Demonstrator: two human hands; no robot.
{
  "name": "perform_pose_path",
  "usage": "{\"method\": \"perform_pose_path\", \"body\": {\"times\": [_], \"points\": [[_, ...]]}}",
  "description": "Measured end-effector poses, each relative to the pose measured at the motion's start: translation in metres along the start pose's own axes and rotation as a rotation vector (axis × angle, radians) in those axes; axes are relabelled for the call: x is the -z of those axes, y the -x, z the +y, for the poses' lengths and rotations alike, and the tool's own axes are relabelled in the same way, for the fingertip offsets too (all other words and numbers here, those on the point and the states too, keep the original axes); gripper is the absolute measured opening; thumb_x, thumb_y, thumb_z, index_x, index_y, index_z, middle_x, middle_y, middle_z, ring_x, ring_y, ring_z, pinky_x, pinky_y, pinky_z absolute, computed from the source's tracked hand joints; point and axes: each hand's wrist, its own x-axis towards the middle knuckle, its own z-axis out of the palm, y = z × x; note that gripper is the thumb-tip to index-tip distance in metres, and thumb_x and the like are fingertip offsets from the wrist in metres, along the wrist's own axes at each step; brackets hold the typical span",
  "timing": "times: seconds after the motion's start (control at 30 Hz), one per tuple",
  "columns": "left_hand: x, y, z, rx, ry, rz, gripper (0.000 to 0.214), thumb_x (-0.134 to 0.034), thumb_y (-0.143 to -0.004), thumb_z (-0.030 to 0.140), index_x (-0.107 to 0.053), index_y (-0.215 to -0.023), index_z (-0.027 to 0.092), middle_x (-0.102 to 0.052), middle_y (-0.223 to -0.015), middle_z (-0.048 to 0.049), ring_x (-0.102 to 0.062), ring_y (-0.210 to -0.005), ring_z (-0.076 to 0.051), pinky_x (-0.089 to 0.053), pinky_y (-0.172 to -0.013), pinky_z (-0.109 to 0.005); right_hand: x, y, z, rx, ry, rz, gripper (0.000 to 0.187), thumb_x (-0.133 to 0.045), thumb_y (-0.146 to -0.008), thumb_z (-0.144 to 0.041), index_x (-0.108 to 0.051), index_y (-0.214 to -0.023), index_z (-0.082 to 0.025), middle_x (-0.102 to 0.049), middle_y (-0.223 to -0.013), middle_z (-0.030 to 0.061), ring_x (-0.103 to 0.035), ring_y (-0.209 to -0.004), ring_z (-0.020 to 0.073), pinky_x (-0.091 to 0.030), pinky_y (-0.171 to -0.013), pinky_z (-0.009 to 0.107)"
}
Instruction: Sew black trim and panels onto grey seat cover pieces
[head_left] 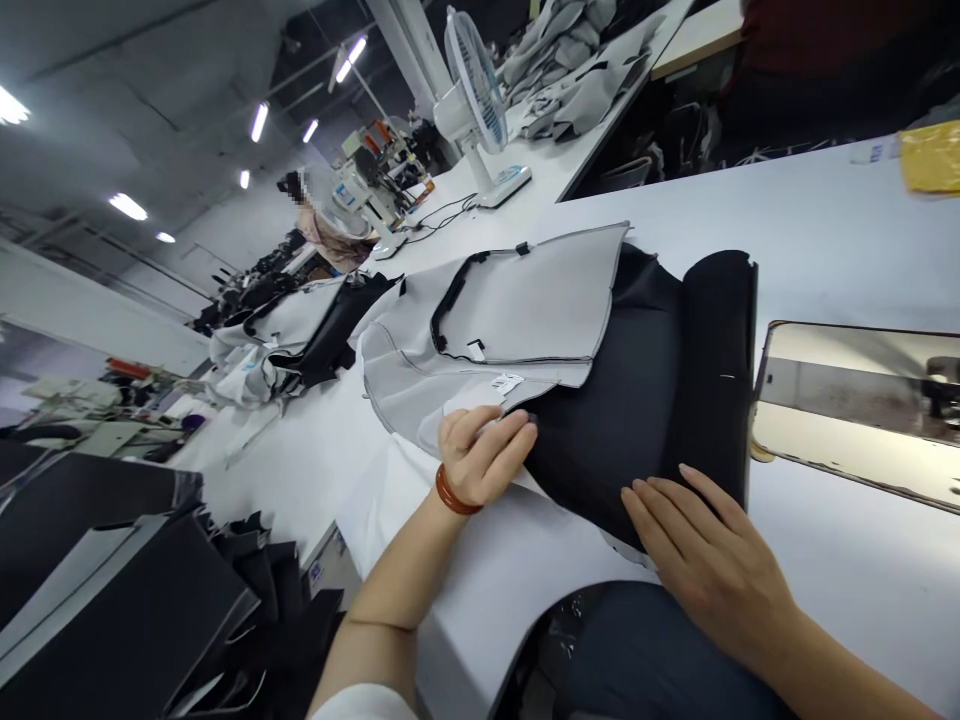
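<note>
A sewn fabric piece (637, 400), black on one face and pale grey on the other, lies across the white table before me. Its grey part (540, 300) is folded over, with dark seam edges and a small white label (506, 383). My left hand (484, 455), wearing an orange-brown wristband, has its fingers curled on the fabric's near edge by the label. The fingertips are partly hidden against the cloth. Flat on the black face, near its lower right edge, my right hand (709, 565) rests with fingers stretched out.
Right of the fabric, a shiny metal sewing-machine bed (855, 400) is set in the table (825, 240). Dark panels (127, 560) are stacked at lower left. Further off are more fabric piles (292, 335), a fan (476, 100), a yellow packet (930, 158) and a person (334, 240).
</note>
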Motion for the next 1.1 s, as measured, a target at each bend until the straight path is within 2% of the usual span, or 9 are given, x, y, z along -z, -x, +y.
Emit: {"method": "perform_pose_path", "body": {"times": [0.23, 0.33, 0.4, 0.5, 0.6, 0.7, 0.83, 0.93, 1.1], "points": [[-0.004, -0.056, 0.024, 0.188, 0.666, -0.877, 0.003, -0.061, -0.071, 0.015, -0.064, -0.069, 0.016, -0.061, -0.064, 0.0005, -0.056, -0.065, -0.013, -0.041, -0.067, -0.026, -0.010, 0.023, 0.060, 0.018, 0.076, -0.211, 0.035, -0.034, -0.087, -0.005, -0.065, -0.101, -0.015, -0.068, -0.102, 0.0094, -0.058, -0.098, 0.0219, -0.039, -0.095, 0.044], [-0.016, -0.069, 0.024, 0.353, 1.155, -1.244, 0.017, -0.070, -0.067, 0.029, -0.063, -0.068, 0.014, -0.058, -0.060, 0.0018, -0.052, -0.058, -0.011, -0.040, -0.058, -0.023, -0.006, 0.015, 0.086, 0.003, 0.117, -0.255, 0.034, -0.035, -0.088, -0.008, -0.065, -0.101, -0.017, -0.068, -0.104, 0.0068, -0.056, -0.099, 0.0224, -0.038, -0.094, 0.043], [-0.029, -0.076, 0.027, 0.421, 1.488, -1.350, 0.028, -0.070, -0.067, 0.039, -0.061, -0.067, 0.013, -0.057, -0.060, 0.0012, -0.051, -0.057, -0.010, -0.040, -0.056, -0.022, -0.006, 0.001, 0.103, -0.066, 0.134, -0.283, 0.033, -0.036, -0.089, -0.009, -0.064, -0.103, -0.019, -0.068, -0.106, 0.0057, -0.054, -0.102, 0.0227, -0.036, -0.095, 0.043], [-0.055, -0.088, 0.039, 0.578, 1.706, -1.213, 0.041, -0.059, -0.073, 0.054, -0.058, -0.073, 0.013, -0.059, -0.066, -0.0026, -0.054, -0.060, -0.012, -0.044, -0.059, -0.025, -0.016, -0.020, 0.129, -0.208, 0.173, -0.339, 0.036, -0.035, -0.088, -0.008, -0.061, -0.109, -0.021, -0.065, -0.110, 0.0055, -0.050, -0.107, 0.0235, -0.033, -0.097, 0.044], [-0.080, -0.100, 0.037, 0.611, 1.479, -0.881, 0.047, -0.049, -0.080, 0.053, -0.053, -0.103, 0.013, -0.065, -0.089, -0.0098, -0.061, -0.079, -0.018, -0.049, -0.071, -0.031, -0.031, -0.021, 0.153, -0.331, 0.244, -0.426, 0.042, -0.030, -0.087, -0.006, -0.058, -0.115, -0.017, -0.062, -0.115, 0.0107, -0.048, -0.114, 0.0258, -0.033, -0.099, 0.046], [-0.080, -0.083, -0.002, 0.436, 0.997, -0.586, 0.065, -0.049, -0.080, 0.051, -0.035, -0.131, 0.015, -0.050, -0.128, -0.0163, -0.049, -0.116, -0.024, -0.044, -0.092, -0.038, -0.030, 0.001, 0.158, -0.498, 0.305, -0.451, 0.048, -0.031, -0.086, -0.006, -0.042, -0.132, -0.008, -0.045, -0.134, 0.0219, -0.037, -0.127, 0.0325, -0.031, -0.100, 0.054], [-0.038, 0.005, -0.093, 0.177, 0.538, -0.811, 0.064, -0.043, -0.081, 0.054, -0.035, -0.136, 0.022, -0.027, -0.148, -0.0114, -0.031, -0.132, -0.032, -0.032, -0.103, -0.049, -0.008, 0.028, 0.112, -0.545, 0.282, -0.361, 0.056, -0.038, -0.085, -0.010, -0.029, -0.139, -0.004, -0.032, -0.142, 0.0264, -0.024, -0.134, 0.0373, -0.030, -0.101, 0.057], [-0.006, 0.059, -0.135, 0.133, 0.186, -0.806, 0.054, -0.032, -0.085, 0.040, -0.033, -0.137, 0.028, -0.041, -0.141, -0.0053, -0.035, -0.129, -0.035, -0.023, -0.103, -0.060, -0.012, 0.019, 0.063, -0.343, 0.190, -0.329, 0.051, -0.037, -0.086, -0.006, -0.040, -0.136, -0.014, -0.041, -0.139, 0.0203, -0.032, -0.131, 0.0338, -0.034, -0.101, 0.052], [0.018, 0.040, -0.099, 0.029, -0.178, -1.053, 0.050, -0.020, -0.081, 0.003, -0.063, -0.103, 0.014, -0.067, -0.087, -0.0128, -0.066, -0.078, -0.026, -0.048, -0.074, -0.038, -0.052, -0.011, 0.054, -0.310, 0.157, -0.508, 0.036, -0.040, -0.086, -0.006, -0.062, -0.115, -0.009, -0.060, -0.119, 0.0182, -0.048, -0.119, 0.0364, -0.047, -0.089, 0.046]]}}
